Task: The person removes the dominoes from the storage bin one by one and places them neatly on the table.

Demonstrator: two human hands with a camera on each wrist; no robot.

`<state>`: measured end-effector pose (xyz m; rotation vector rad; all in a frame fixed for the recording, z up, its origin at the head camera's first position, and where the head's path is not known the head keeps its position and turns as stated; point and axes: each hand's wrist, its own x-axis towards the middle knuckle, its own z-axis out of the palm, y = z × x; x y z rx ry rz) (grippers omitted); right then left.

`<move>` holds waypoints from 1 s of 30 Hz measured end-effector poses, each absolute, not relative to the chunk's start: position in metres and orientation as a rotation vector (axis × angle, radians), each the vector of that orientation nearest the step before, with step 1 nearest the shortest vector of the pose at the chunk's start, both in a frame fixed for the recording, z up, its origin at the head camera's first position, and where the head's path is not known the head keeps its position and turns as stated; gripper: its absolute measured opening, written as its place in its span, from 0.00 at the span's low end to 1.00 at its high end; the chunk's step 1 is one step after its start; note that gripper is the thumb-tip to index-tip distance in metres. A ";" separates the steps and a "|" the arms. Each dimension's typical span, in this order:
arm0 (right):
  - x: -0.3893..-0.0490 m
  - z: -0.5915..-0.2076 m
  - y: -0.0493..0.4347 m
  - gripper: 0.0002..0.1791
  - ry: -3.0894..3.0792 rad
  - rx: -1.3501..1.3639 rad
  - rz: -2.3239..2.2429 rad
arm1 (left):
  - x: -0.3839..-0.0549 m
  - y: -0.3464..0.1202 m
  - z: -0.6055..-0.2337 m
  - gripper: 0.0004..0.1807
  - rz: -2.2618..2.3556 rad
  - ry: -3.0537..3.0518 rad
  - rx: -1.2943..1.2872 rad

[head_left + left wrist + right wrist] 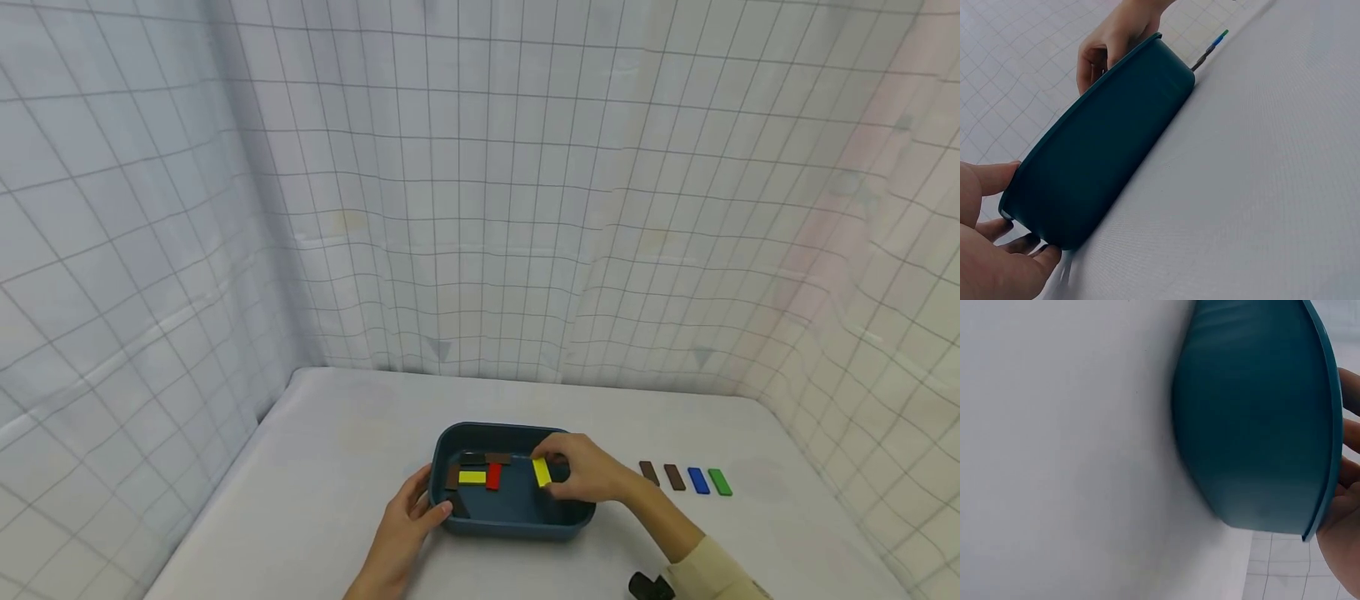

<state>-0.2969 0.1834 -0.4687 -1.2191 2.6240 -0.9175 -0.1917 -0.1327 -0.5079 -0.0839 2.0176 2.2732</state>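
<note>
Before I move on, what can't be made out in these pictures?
- Head: part of the tray, covered by the right hand.
- Head: any markings on the green piece, too small.
- Left wrist: the pieces inside the tray, hidden by its outer wall.
- Right wrist: part of the right hand, cut off by the frame's right edge.

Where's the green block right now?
In the head view, the green block lies on the table, right of the tray, just right of the blue block.

L hand (997, 262) cut by L-wrist view edge; tray (1097, 144) inside hid.
</note>
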 end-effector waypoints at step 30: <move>-0.276 -0.456 0.252 0.23 2.717 -1.062 -1.082 | -0.190 -0.134 -0.506 0.45 2.279 2.009 -0.072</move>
